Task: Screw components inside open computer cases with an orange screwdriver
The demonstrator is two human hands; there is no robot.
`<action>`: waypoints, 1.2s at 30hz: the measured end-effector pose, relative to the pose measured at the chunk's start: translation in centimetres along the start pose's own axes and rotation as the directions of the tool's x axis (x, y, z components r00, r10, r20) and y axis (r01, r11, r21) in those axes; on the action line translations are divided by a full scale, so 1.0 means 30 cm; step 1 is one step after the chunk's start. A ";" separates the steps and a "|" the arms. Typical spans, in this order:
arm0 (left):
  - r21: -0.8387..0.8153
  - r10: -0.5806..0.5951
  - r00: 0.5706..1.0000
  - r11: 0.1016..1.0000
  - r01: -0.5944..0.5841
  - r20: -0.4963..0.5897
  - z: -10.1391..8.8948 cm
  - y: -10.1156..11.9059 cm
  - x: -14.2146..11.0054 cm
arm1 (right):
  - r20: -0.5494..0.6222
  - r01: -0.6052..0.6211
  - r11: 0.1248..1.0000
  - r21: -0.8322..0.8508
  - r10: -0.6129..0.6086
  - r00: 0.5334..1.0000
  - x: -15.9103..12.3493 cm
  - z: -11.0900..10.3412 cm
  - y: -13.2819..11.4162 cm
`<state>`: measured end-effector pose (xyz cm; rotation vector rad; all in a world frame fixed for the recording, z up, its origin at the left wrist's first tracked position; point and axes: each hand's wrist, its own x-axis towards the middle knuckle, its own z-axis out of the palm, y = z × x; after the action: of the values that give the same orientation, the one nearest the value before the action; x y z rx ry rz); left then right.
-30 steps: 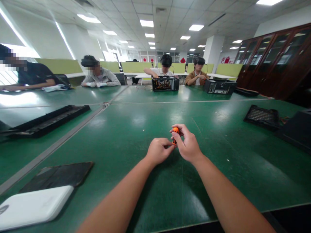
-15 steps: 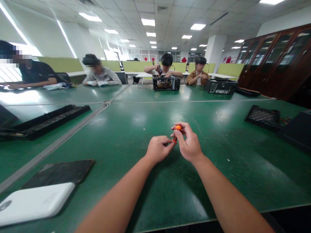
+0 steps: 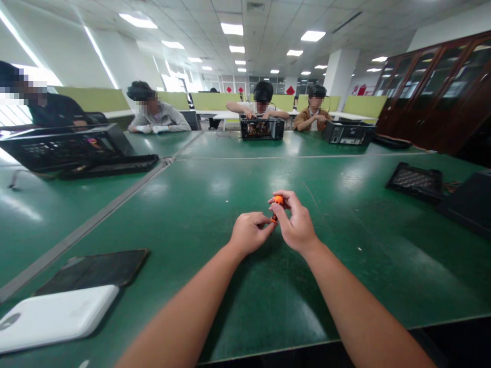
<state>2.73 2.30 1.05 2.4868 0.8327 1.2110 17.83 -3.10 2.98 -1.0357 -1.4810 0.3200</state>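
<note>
In the head view, my right hand (image 3: 298,225) wraps its fingers round the orange and black handle of a screwdriver (image 3: 279,200), held upright over the green table. My left hand (image 3: 251,232) pinches the lower orange collar of the same screwdriver between thumb and forefinger. Both hands are close together near the middle of the table. The screwdriver's lower end is hidden behind my left fingers, so I cannot tell whether a shaft or bit touches the tabletop.
A white power bank-like slab (image 3: 57,317) and a dark flat pad (image 3: 95,268) lie at left. An open computer case (image 3: 69,145) stands farther left. Black panels (image 3: 414,183) lie at right. Across the table (image 3: 207,179), several people sit, two with computer cases.
At left, the computer case has come into fuller view and its long black panel has shifted right. The person opposite has lowered a hand into their case. My grip looks the same.
</note>
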 end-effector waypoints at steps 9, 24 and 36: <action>0.120 -0.124 0.873 0.972 0.203 -0.472 -0.071 -0.085 0.027 | 0.148 -0.085 0.990 -0.115 0.101 0.984 -0.010 0.002 0.027; -0.181 -0.128 0.943 0.981 0.075 -0.306 -0.028 -0.034 0.015 | 0.318 -0.086 0.933 -0.350 0.205 0.926 -0.007 0.001 0.081; -0.206 -0.148 0.951 0.974 0.092 -0.272 -0.023 -0.041 0.010 | 0.371 -0.067 0.928 -0.366 0.212 0.904 -0.019 0.024 0.067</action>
<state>1.86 3.45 1.11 2.1073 0.8753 1.5506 17.91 -2.13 0.99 -1.4280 -1.8852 0.4051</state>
